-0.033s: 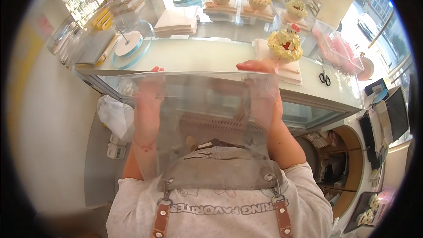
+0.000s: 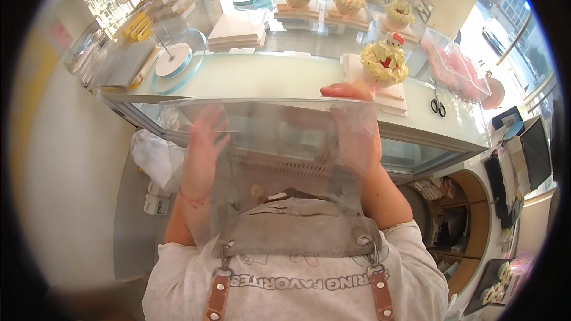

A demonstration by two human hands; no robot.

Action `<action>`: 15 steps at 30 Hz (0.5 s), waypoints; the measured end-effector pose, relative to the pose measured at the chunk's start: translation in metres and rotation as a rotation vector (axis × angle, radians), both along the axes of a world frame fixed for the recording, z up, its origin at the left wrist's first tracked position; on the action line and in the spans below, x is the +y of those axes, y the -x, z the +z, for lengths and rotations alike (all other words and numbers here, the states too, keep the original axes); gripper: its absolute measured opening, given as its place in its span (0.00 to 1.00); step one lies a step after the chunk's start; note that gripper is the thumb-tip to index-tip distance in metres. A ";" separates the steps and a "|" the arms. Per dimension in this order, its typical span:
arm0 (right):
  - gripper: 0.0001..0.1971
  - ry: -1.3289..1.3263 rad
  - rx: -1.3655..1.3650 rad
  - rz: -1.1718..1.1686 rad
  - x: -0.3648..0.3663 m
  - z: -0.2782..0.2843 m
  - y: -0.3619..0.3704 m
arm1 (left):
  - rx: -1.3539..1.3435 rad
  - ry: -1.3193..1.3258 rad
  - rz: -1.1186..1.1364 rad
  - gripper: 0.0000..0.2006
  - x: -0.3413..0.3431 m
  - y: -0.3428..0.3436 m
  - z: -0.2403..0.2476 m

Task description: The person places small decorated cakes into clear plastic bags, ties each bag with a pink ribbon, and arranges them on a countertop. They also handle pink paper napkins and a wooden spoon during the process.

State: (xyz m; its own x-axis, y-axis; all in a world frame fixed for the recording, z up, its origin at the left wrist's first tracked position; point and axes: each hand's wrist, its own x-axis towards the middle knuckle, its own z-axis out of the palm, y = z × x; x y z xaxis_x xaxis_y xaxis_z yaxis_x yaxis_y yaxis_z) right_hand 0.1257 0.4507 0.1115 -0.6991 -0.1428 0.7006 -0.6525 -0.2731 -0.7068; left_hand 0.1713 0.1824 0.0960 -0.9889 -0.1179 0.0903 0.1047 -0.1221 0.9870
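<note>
A clear plastic box-like cover (image 2: 270, 120) is in front of my chest, its top edge level with the near edge of the counter. My right hand (image 2: 358, 110) grips its upper right corner, the thumb lying over the top edge. On the other side, my left hand (image 2: 205, 142) shows through or beside the clear plastic with its fingers spread apart; whether it touches the plastic I cannot tell. Just beyond my right hand, a ruffled pale-yellow round arrangement (image 2: 383, 65) with a small white figure on top rests on stacked white boards (image 2: 392, 102).
Black-handled scissors (image 2: 438, 107) lie on the counter (image 2: 262, 74) at the right, near a clear bin (image 2: 452, 62) of pink material. A spool of light-blue ribbon (image 2: 172, 60) stands at the left. Behind are a white board stack (image 2: 237, 30) and several similar arrangements.
My left hand has come down from the cover's top edge, and its fingers have spread. My right hand stays at the right corner.
</note>
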 end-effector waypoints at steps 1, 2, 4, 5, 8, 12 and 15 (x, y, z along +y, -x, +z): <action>0.32 0.002 0.014 -0.009 0.002 0.002 0.000 | -0.144 -0.077 -0.176 0.39 -0.004 -0.008 -0.003; 0.32 0.011 0.029 -0.007 0.004 0.004 0.000 | -0.288 -0.149 -0.350 0.40 -0.011 -0.015 -0.008; 0.32 0.012 0.051 -0.001 0.006 0.011 0.003 | -0.448 -0.248 -0.605 0.40 -0.013 -0.018 -0.013; 0.32 0.004 0.057 0.004 0.006 0.016 0.006 | -0.462 -0.275 -0.685 0.39 -0.011 -0.019 -0.014; 0.30 -0.046 0.116 -0.032 0.003 0.023 0.027 | -0.338 -0.271 -0.666 0.36 -0.002 0.001 -0.018; 0.28 -0.093 0.186 -0.116 -0.006 0.033 0.056 | 0.029 -0.160 -0.370 0.31 0.004 0.058 -0.026; 0.25 -0.158 0.283 -0.226 -0.009 0.028 0.068 | 0.206 -0.116 -0.143 0.29 0.012 0.084 -0.024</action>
State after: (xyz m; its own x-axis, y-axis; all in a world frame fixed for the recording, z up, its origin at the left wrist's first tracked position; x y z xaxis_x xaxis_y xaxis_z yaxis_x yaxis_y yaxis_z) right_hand 0.0574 0.4417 0.1392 -0.5076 -0.1284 0.8519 -0.8589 -0.0025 -0.5122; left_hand 0.0869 0.1940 0.0722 -0.9583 -0.0001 0.2856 0.2757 -0.2612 0.9251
